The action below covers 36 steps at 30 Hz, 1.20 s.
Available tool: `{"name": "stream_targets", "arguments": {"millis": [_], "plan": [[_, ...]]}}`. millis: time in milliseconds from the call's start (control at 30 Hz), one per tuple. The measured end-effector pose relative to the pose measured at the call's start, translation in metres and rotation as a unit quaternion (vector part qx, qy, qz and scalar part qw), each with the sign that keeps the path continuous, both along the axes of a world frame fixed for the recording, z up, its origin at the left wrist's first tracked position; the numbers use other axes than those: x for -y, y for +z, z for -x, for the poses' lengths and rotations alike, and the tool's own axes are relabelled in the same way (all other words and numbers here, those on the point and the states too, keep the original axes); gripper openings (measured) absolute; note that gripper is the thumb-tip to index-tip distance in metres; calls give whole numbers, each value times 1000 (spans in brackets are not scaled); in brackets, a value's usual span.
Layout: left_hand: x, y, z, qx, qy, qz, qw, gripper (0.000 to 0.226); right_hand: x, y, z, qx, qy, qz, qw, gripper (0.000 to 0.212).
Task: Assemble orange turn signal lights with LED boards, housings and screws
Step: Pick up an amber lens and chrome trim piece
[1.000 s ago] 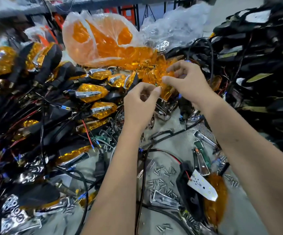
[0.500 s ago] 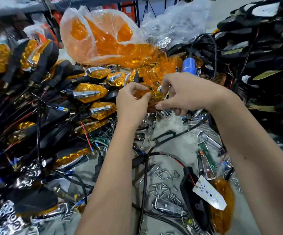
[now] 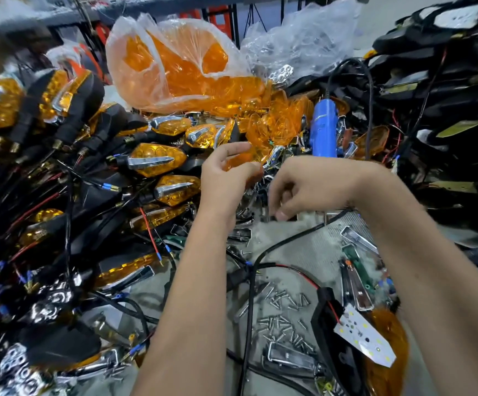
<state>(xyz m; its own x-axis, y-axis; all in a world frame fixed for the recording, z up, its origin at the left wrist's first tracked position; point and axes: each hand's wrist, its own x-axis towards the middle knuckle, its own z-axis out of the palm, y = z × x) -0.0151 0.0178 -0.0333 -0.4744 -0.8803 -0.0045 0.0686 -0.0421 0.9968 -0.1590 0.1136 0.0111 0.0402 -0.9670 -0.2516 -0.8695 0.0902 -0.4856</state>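
Left hand (image 3: 226, 178) grips orange lens (image 3: 239, 162), no legible writing

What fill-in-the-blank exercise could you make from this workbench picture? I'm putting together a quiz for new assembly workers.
1. The left hand holds a lens of ____ colour.
2. The screwdriver behind the hands has a ____ body.
3. The loose screws lie ____ the two forearms.
4. The white LED board is joined to its black housing by a ____ wire.

Missing words: orange; blue; between; red

two hands (image 3: 226, 178), one blue screwdriver (image 3: 322, 130)
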Motion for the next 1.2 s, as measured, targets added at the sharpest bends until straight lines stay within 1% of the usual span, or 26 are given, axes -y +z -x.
{"name": "stream_targets", "arguments": {"millis": [67,133,167,200,233,300,333,400,467,567,667,733,833,1000,1133,1200], "plan": [[1,-4,1,32,14,31,999,37,-6,0,12,109,-42,53,992,7],[1,-7,2,51,30,46,997,36,-10,-3,21,252,-111,96,956,6],[1,-8,3,52,40,39,997,31,-11,-6,23,304,-140,118,935,5],[0,-7,4,43,45,21,998,23,-10,-10,22,332,-165,142,918,6],[-1,-5,5,24,46,-10,999,21,-9,-13,21,346,-184,164,905,9],[-4,-2,6,-18,44,-60,997,43,-4,-18,18,366,-206,198,886,10],[-5,-1,6,-27,42,-63,997,50,-3,-19,18,381,-213,207,875,9],[-7,-1,7,-16,46,-42,998,48,-1,-21,18,409,-226,218,857,8],[-10,-1,8,5,51,-28,998,40,-1,-23,18,412,-232,224,852,7],[-11,-2,10,20,55,-12,998,44,-1,-25,16,404,-230,237,853,6],[-11,-4,9,1,66,-6,998,40,-2,-24,16,370,-221,271,861,13],[-11,-4,9,-13,69,-15,997,32,-2,-24,14,343,-214,286,869,19],[-10,-5,8,-38,62,-48,996,19,-1,-24,10,306,-209,291,882,19],[-11,-5,6,-65,48,-63,995,18,0,-24,6,263,-225,297,890,12],[-11,-8,6,-65,47,-42,996,13,1,-24,5,242,-235,308,890,16],[-11,-10,7,-65,54,-23,996,12,2,-25,4,216,-238,320,891,17]]}}
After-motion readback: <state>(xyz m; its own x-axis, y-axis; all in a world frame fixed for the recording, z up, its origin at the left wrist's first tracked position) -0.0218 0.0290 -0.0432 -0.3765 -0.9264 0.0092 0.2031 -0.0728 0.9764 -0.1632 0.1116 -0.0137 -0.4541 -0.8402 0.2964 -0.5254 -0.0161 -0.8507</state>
